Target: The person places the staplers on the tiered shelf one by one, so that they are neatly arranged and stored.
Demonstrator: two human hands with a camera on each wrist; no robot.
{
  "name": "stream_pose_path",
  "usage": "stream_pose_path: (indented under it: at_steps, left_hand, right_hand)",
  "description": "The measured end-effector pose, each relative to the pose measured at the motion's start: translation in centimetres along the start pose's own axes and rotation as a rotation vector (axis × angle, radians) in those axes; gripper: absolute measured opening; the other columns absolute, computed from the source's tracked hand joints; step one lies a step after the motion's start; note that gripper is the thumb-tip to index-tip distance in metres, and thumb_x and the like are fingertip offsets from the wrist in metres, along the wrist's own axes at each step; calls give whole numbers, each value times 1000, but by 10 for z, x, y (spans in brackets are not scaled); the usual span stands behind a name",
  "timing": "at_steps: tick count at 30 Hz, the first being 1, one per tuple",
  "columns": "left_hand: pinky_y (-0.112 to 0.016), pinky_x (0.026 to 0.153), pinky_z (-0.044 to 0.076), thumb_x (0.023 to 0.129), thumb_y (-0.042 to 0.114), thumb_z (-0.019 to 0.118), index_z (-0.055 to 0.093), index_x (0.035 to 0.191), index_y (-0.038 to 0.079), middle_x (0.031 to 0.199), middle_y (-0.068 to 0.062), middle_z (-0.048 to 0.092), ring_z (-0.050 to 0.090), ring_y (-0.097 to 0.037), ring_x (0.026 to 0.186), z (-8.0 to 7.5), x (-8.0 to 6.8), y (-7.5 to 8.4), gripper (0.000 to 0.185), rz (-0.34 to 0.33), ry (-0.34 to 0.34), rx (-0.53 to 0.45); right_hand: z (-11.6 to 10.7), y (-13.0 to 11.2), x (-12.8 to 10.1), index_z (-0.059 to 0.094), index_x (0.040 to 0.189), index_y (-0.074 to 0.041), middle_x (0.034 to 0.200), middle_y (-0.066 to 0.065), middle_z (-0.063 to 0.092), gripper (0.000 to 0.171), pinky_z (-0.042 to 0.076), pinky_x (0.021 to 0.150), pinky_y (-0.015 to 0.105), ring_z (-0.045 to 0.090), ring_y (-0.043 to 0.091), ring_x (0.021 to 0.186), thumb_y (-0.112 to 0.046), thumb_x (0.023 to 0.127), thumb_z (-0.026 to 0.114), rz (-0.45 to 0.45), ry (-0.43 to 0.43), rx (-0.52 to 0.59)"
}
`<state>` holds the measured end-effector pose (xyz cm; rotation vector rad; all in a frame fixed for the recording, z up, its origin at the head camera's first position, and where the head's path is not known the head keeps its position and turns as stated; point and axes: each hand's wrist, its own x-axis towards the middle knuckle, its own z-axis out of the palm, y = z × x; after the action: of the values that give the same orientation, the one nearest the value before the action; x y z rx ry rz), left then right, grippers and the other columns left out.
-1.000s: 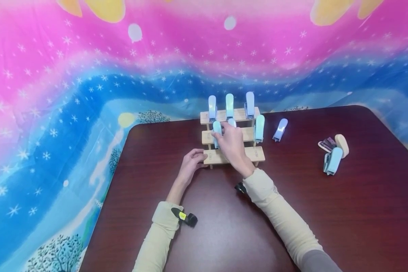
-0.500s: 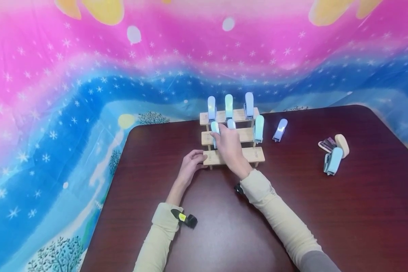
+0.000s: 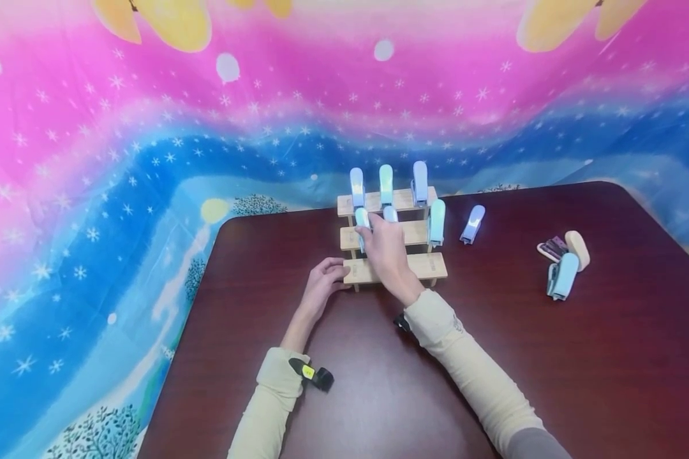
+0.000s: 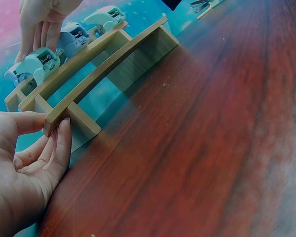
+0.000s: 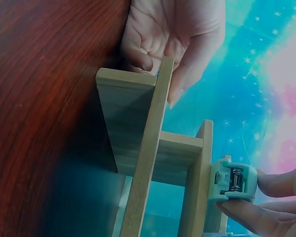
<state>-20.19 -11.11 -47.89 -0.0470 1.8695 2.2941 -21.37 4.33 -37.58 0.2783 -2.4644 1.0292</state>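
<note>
A three-step wooden stand sits at the table's far edge. My left hand pinches the left end of its bottom shelf, thumb on top and fingers below. Three pale blue staplers stand on the top step. On the middle step are a stapler at the left, one just right of it, and one at the right end. My right hand pinches the left one between thumb and fingers. In the left wrist view the right hand is over that stapler.
One more blue stapler lies on the dark wood table right of the stand. Farther right are another stapler, a beige oval object and a small box of staples. A colourful cloth hangs behind.
The right hand has barely shifted and keeps hold of the left stapler on the middle step. The left hand has stayed on the stand. The head view has tilted slightly.
</note>
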Motion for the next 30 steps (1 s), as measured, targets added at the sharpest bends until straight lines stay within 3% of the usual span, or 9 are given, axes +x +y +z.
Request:
stream_pose_path:
  at_steps: [5, 10, 14, 20, 23, 30]
  left_hand:
    - [-36, 75, 58, 87, 6, 65, 57, 113, -4, 94, -12, 66, 64, -20, 84, 1, 0, 0, 29, 7, -1, -7]
    - [-37, 75, 58, 87, 6, 65, 57, 114, -4, 94, -11, 65, 64, -19, 83, 1, 1, 0, 30, 6, -6, -16]
    - [-36, 75, 58, 87, 6, 66, 57, 114, -4, 94, -11, 65, 64, -19, 82, 2, 1, 0, 30, 7, -7, -15]
    - [-35, 75, 58, 87, 6, 65, 56, 114, -5, 95, -12, 64, 63, -19, 82, 1, 0, -1, 30, 5, -9, -2]
    - [-36, 75, 58, 88, 6, 65, 55, 115, -5, 96, -13, 64, 63, -20, 83, 0, 0, 0, 31, 14, -11, 1]
    - [-36, 75, 58, 88, 6, 65, 55, 115, -5, 96, -13, 64, 63, -20, 83, -1, -1, 0, 31, 6, -9, 0]
  right_hand:
    - [-1, 0, 0, 65, 88, 2, 67, 12, 62, 14, 50, 49, 31, 57, 23, 55, -11, 89, 69, -45, 41, -40]
    - [-19, -5, 1, 69, 93, 3, 74, 15, 68, 18, 53, 53, 35, 62, 27, 60, -14, 90, 67, -191, 148, -94]
    - [-47, -2, 5, 73, 94, 1, 77, 13, 70, 19, 52, 55, 30, 60, 21, 54, -17, 91, 66, -219, 191, 26]
    - [-99, 27, 10, 74, 96, -3, 78, 9, 71, 24, 45, 49, 18, 59, 18, 53, -24, 92, 64, -18, 218, 143]
    - [-125, 50, 12, 73, 100, -4, 86, 11, 72, 29, 52, 57, 14, 67, 18, 68, -30, 93, 63, 118, 201, 173]
    - [-178, 105, 11, 70, 110, 0, 94, 18, 71, 38, 54, 61, 14, 65, -1, 66, -33, 93, 62, 297, 169, 169]
